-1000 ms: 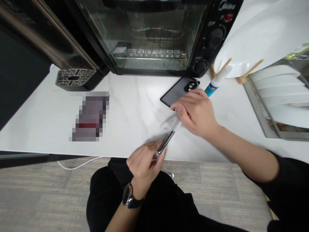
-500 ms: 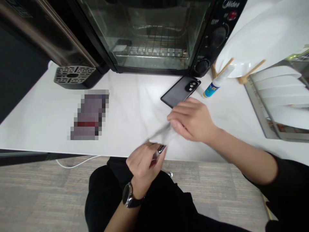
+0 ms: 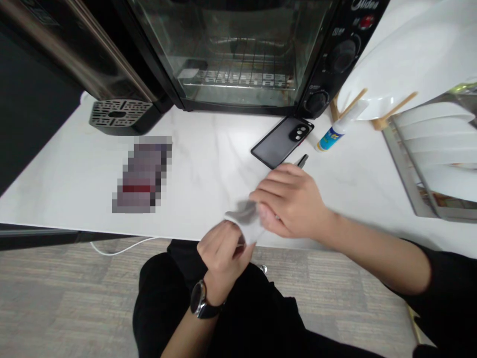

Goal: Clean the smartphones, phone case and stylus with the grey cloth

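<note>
A small grey-white cloth (image 3: 248, 223) stretches between my two hands over the counter's front edge. My right hand (image 3: 294, 201) is closed on it, fingers curled and thumb pressed along its side. My left hand (image 3: 223, 251), a watch (image 3: 199, 301) on its wrist, is closed round a small shiny item; the cloth and fingers now cover most of it, so its kind does not show. Beyond my right hand lie a phone case (image 3: 279, 141) with a dark rim and camera cut-outs, and a slim dark metallic piece (image 3: 302, 161), partly hidden by that hand.
A toaster oven (image 3: 238, 104) stands at the back, beside a machine with a drip tray (image 3: 119, 114). A blurred-out phone-like item (image 3: 139, 174) lies left. To the right are a small spray bottle (image 3: 330, 138), a white dish on a wooden stand (image 3: 380, 123) and a plate rack (image 3: 410, 189).
My right hand has come slightly down and nearer to my left, drawing the cloth over the shiny item. The dark metallic piece behind my right hand has come into view.
</note>
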Demonstrator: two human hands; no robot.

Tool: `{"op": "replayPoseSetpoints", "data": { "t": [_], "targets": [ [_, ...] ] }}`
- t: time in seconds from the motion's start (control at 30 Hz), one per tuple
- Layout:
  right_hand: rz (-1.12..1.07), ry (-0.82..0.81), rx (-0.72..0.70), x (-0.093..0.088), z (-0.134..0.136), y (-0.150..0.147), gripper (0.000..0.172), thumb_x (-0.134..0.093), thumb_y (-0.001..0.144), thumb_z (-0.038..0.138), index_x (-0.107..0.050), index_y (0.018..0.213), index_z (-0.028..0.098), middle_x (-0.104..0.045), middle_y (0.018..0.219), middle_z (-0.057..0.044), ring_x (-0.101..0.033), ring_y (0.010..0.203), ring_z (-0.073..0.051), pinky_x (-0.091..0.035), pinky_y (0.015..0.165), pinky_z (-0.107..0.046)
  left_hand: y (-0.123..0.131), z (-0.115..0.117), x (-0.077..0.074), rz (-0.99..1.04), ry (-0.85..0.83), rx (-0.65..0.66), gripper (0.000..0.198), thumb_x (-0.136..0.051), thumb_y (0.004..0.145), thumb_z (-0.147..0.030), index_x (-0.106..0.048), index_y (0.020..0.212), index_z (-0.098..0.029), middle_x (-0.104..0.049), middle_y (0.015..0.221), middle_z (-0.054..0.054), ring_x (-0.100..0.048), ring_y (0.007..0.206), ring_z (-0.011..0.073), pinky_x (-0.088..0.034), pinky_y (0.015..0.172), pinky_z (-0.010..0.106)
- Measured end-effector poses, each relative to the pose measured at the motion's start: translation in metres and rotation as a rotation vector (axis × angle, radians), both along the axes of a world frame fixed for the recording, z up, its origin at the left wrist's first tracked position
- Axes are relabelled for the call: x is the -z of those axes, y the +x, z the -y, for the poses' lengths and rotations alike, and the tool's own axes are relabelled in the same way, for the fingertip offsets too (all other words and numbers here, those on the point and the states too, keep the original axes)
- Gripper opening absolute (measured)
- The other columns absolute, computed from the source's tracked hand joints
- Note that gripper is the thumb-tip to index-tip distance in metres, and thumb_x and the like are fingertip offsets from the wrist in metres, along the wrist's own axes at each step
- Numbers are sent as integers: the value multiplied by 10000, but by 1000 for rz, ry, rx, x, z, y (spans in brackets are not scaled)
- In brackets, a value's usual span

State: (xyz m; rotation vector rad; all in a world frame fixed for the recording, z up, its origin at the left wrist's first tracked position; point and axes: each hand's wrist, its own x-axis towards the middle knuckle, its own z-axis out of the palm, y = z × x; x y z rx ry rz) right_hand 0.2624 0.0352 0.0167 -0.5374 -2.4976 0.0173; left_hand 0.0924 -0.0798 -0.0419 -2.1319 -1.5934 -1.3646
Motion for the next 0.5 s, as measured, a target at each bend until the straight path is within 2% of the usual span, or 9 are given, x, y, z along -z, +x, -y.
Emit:
{"op": "replayPoseSetpoints", "data": {
  "t": [0.07, 0.13, 0.23, 0.33, 0.4, 0.43, 0.5],
  "targets": [
    [-14, -43, 188, 0, -16, 10, 402, -405, 1037, 272, -728, 809, 195, -702, 721, -37, -581, 734, -230, -385, 792, -422, 1, 0, -2, 10, -30, 1, 165, -813, 885, -132, -674, 956, -185, -755, 776, 19, -714, 679, 149, -541, 659, 260],
    [-25, -101, 342, 0, -32, 20, 416, -389, 1043, 257, -733, 818, 193, -720, 746, -48, -604, 757, -236, -383, 804, -425, 3, 0, -5, 27, -39, -1, 243, -827, 869, -101, -704, 1063, -179, -804, 887, 43, -757, 752, 163, -575, 729, 262],
    [-43, -144, 388, 0, -38, 23, 439, -368, 1063, 268, -752, 871, 180, -753, 818, -66, -631, 802, -241, -404, 847, -425, 4, -1, -7, 19, -53, 5, 239, -825, 868, -90, -708, 1060, -173, -809, 889, 44, -760, 749, 160, -570, 729, 253],
    [-41, -94, 215, 0, -21, 11, 413, -392, 1063, 299, -759, 910, 186, -765, 855, -56, -641, 871, -251, -411, 966, -444, 2, -1, -6, 0, -39, 13, 210, -812, 878, -95, -697, 1038, -168, -791, 852, 36, -734, 714, 147, -538, 687, 248],
    [-24, -38, 18, -1, -4, 0, 368, -433, 1056, 324, -757, 933, 199, -763, 863, -35, -637, 889, -242, -392, 1050, -446, 0, -1, -2, -9, -11, 3, 158, -793, 885, -121, -650, 895, -186, -717, 723, 2, -650, 603, 128, -477, 601, 259],
    [-13, -12, -79, -1, 3, -4, 344, -452, 1050, 331, -755, 950, 203, -759, 866, -24, -632, 881, -232, -393, 1061, -434, -1, 0, 1, -5, 14, 0, 203, -775, 890, -133, -600, 813, -201, -656, 654, -18, -588, 548, 120, -434, 560, 267],
    [9, 24, -204, -1, 11, -8, 316, -471, 1033, 329, -753, 972, 202, -738, 845, -12, -608, 829, -219, -429, 989, -405, -2, 0, 5, 9, 55, -3, 319, -735, 889, -136, -488, 708, -226, -536, 567, -45, -482, 489, 112, -367, 520, 281]
  ]
}}
